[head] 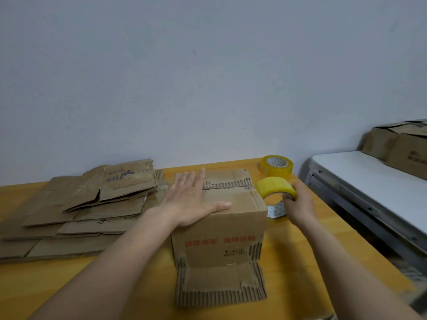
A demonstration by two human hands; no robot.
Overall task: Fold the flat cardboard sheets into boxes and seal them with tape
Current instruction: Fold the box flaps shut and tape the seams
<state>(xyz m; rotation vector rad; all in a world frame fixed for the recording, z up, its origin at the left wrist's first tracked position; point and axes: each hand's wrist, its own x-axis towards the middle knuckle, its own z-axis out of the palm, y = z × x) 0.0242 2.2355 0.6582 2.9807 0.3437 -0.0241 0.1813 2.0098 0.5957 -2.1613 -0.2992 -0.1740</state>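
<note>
Box [221,218] upright mid-table [92,285], long axis left-right, one flap splayed toward the viewer. Left hand [191,199] flat, fingers spread, pressing its top. Right hand [298,204] gripping tape roll [275,188] at box's right edge.

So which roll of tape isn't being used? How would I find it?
Look at the yellow wooden table, at its far right corner by the wall. The spare tape roll sits there alone, untouched, behind the roll of tape that the right hand holds.
</note>
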